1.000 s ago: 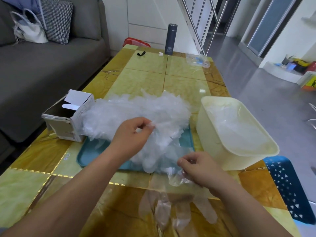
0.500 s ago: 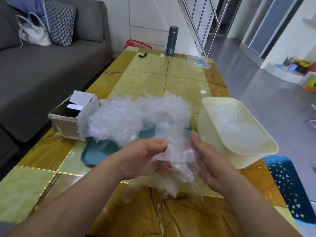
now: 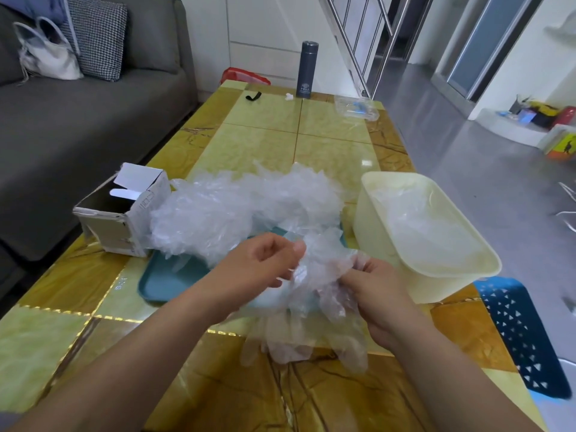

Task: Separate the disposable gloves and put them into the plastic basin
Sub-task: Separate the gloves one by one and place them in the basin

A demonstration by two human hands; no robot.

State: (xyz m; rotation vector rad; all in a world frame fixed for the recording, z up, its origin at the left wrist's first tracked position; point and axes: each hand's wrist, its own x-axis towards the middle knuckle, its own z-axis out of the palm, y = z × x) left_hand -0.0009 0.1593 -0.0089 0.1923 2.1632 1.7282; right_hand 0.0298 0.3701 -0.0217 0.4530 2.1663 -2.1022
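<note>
Yellow tiled bench (image 3: 327, 141), on which a heap of clear disposable gloves (image 3: 237, 210) is piled over a teal tray (image 3: 168, 275). A cream plastic basin (image 3: 374, 232) — some gloves inside — is set just right of the heap, an open cardboard box (image 3: 124, 213) at its left. A glove clump (image 3: 318, 275) is gripped by left hand (image 3: 258, 266) and right hand (image 3: 377, 294) — fingers curled on it, near the basin.

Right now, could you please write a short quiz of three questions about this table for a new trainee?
1. True or false: the left hand and the right hand both grip clear gloves.
2. The big glove pile lies on: A a tray, B a towel, C a plate?
3. Fill in: seen by the person, the basin stands to the ____ of the pile.

Key: 1 true; 2 A; 3 right.
</note>
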